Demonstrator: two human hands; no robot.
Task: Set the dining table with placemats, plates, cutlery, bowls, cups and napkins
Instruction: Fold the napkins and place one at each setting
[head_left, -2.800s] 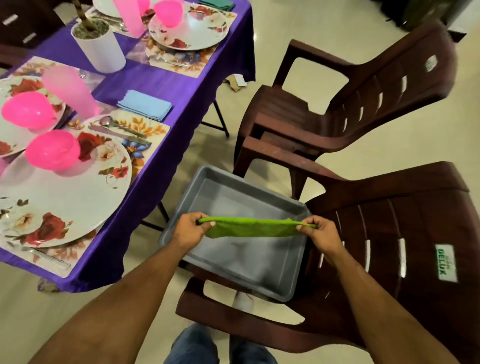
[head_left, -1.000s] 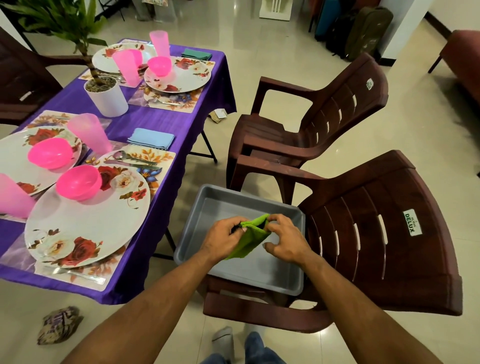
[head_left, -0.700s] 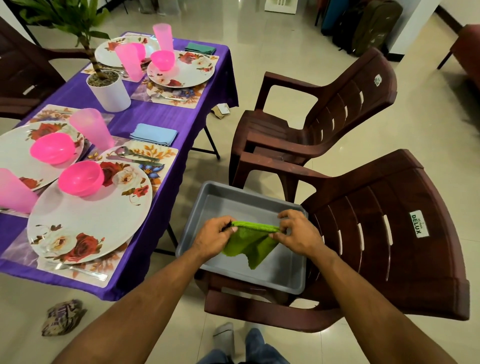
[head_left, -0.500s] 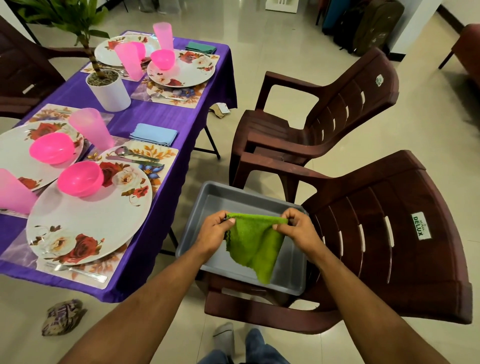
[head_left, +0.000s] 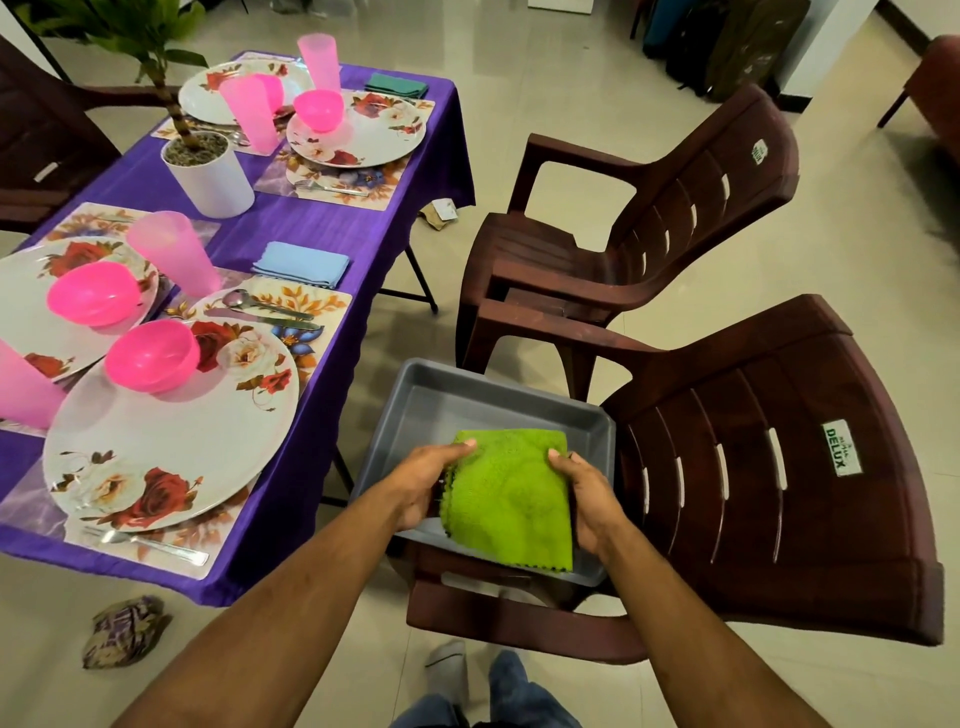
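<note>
Green napkin (head_left: 511, 493) | held by left grip (head_left: 427, 480), right grip (head_left: 584, 491) | chair label (head_left: 840, 449): "DELUX"

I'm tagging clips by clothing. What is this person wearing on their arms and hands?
Nothing shows on either: both forearms are bare with no sleeves in view, and the left hand and right hand have no gloves, rings, watch or bands visible.
</note>
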